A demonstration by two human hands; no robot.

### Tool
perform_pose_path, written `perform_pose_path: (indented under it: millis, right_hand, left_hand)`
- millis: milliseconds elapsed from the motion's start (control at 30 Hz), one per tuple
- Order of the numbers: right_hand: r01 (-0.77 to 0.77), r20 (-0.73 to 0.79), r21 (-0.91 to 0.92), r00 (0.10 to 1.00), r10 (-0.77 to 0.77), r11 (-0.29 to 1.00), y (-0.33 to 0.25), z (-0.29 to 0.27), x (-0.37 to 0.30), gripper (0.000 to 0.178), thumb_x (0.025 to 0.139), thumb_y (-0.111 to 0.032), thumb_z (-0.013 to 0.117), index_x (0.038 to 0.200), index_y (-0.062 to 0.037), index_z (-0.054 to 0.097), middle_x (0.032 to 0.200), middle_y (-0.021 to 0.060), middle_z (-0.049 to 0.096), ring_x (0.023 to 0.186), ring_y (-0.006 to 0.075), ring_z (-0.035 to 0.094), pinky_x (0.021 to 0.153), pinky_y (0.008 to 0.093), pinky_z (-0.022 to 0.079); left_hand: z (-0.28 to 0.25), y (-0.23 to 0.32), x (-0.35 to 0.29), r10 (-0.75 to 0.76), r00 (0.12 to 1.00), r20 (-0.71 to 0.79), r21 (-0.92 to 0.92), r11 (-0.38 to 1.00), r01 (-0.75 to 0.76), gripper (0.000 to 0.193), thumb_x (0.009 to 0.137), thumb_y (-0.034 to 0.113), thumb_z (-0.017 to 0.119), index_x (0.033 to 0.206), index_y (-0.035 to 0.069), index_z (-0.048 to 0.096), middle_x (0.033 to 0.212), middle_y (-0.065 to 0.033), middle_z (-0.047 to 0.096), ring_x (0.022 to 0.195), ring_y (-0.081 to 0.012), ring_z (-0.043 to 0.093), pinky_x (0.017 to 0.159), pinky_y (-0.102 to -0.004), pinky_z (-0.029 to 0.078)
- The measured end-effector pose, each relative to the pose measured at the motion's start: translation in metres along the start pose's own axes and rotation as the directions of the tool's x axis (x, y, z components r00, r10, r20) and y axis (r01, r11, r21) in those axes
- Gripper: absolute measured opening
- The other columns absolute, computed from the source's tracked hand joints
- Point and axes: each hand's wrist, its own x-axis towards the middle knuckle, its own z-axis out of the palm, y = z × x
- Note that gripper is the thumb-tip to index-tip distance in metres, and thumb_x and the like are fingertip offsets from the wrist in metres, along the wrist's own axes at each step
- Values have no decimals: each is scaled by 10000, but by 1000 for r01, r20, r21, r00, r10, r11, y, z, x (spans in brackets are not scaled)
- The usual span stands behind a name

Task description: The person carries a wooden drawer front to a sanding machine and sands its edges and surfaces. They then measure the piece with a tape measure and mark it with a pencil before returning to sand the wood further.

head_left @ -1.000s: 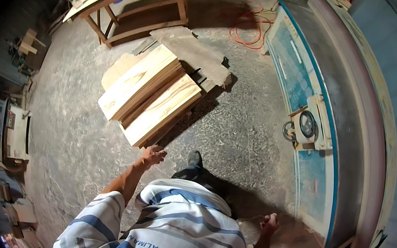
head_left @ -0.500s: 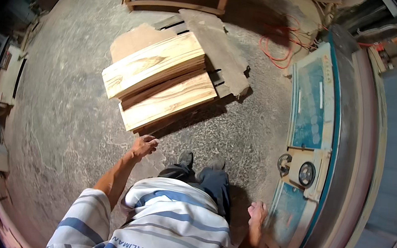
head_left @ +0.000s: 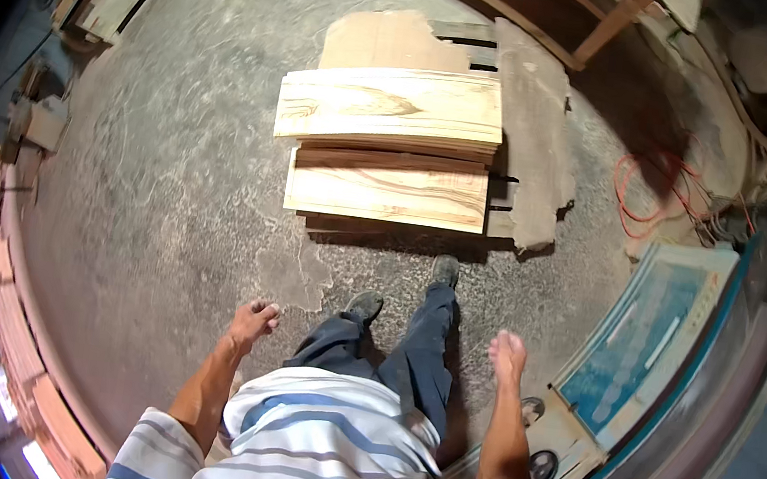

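Note:
My left hand [head_left: 255, 320] hangs beside my body with its fingers curled in and nothing visible in it. On the other side, my right hand [head_left: 509, 353] is also loosely closed, slightly blurred, with nothing to be seen in it. Neither hand touches anything. Ahead of my feet lie two stacks of pale, strongly grained wooden boards: the far stack [head_left: 391, 108] is a bit longer and higher, and the near stack [head_left: 388, 187] lies parallel against it. Both rest on a pallet topped with torn cardboard [head_left: 533, 133].
To the right stands a long machine with a blue panel [head_left: 632, 340] and black handwheels [head_left: 543, 469]. Orange cable [head_left: 636, 200] lies coiled on the floor beyond it. A wooden frame [head_left: 506, 4] stands at the far side. Stacked timber [head_left: 22, 337] lines the left edge.
I have stepped closer and turned right, so the board stacks now lie squarely ahead. My right hand has swung forward; my left hand has drawn back from near the boards.

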Motion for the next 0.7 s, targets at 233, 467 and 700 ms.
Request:
perform_pose_path:
  millis: [233,467,700]
  right_hand:
    - [231,225,-175,956,-189,957,-80,35,141,266,886,-264,578,932,-2,569,730,34,590,593,93,541,535,228,459]
    - [274,305,-301,935,-181,913,-101,69,209,260,873,-269,587,923,-14,579,719,41,587,614,104,542,543,240,425]
    - [338,303,-589,934,-187,734,-60,113,267,380,839,-325,626,1020,7,592,943,168,656,907,229,630,803,323,474]
  left_hand:
    - [88,-17,-40,-68,996,-56,-164,985,58,240,872,227,614,1013,38,574,834,-33,625,715,-117,590,653,-263,485]
    - [167,-61,-26,-196,976,99,-214,953,214,219,868,236,627,962,41,596,817,-18,604,745,-115,578,644,-253,476]
    - [233,-93,20,-410,908,84,-283,864,416,226,869,250,626,986,56,609,809,-10,612,713,-99,576,643,-246,465]
